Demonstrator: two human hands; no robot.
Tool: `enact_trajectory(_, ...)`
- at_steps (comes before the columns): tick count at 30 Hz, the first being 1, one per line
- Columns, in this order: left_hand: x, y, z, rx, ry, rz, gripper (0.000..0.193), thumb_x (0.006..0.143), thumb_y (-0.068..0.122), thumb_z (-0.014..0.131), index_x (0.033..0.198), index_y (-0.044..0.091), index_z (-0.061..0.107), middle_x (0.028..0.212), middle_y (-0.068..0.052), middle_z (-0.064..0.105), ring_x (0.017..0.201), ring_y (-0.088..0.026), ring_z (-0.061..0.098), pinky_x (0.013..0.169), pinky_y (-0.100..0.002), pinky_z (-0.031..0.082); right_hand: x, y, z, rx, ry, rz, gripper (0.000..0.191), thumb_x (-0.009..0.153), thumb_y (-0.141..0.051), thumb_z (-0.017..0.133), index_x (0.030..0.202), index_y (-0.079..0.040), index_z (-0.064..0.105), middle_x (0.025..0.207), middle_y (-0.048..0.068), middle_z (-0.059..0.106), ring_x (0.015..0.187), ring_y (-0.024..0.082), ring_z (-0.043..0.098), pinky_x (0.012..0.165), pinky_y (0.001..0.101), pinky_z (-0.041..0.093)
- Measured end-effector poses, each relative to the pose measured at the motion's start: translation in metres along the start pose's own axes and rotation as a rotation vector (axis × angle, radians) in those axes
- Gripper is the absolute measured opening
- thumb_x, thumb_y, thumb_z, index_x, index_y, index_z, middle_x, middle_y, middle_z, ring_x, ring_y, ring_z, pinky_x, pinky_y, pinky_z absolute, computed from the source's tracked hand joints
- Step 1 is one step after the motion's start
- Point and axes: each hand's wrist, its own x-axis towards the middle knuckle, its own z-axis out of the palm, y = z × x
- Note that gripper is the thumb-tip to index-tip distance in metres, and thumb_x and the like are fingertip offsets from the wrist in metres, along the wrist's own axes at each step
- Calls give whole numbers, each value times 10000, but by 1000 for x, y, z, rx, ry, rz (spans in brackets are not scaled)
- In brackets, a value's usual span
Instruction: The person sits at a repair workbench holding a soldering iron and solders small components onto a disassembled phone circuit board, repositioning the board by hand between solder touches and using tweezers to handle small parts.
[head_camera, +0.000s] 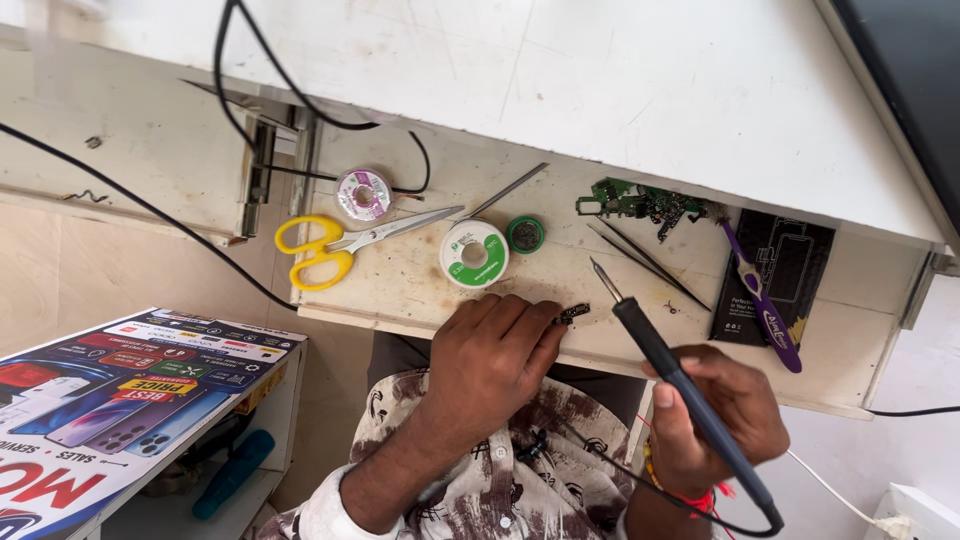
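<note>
Pinching a small dark component at the left hand fingertips, fingers pressed together; gripping a soldering iron in the curled right hand, tip hovering just beyond the component.

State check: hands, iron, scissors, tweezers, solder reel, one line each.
left hand: pinching a small dark part at the shelf edge
right hand: gripping the soldering iron, tip raised, off the part
scissors: closed, lying flat
tweezers: lying flat, unheld
solder reel: lying flat
circuit board: bare, unheld
</note>
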Motion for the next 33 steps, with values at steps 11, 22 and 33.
enact_trajectory(11, -56, -37, -26, -435, 296, 48, 81, 836, 100, 796, 843, 68, 721, 769, -43, 679, 688, -167, 636, 623, -320, 509, -3, 5, 20, -25, -122, 45, 302, 946, -112, 780, 1062, 103, 601, 818, 136, 672, 681, 112, 640, 655, 206, 526)
enact_trajectory(22, -103, -83, 49, -391, 94, 241, 169, 832, 114, 809, 760, 75, 661, 696, -60, 614, 624, -236, 593, 583, -378, 476, -4, 13, 19, -77, -164, 15, 287, 948, -79, 769, 1069, 118, 600, 847, 149, 696, 747, 147, 710, 709, 237, 592)
enact_trajectory(33, -91, -77, 45, -473, 91, 214, 138, 825, 83, 809, 775, 57, 683, 692, -74, 611, 635, -257, 615, 618, -385, 528, -5, 11, 19, -109, -171, 30, 292, 946, -89, 773, 1064, 118, 604, 833, 154, 697, 746, 156, 716, 709, 248, 600)
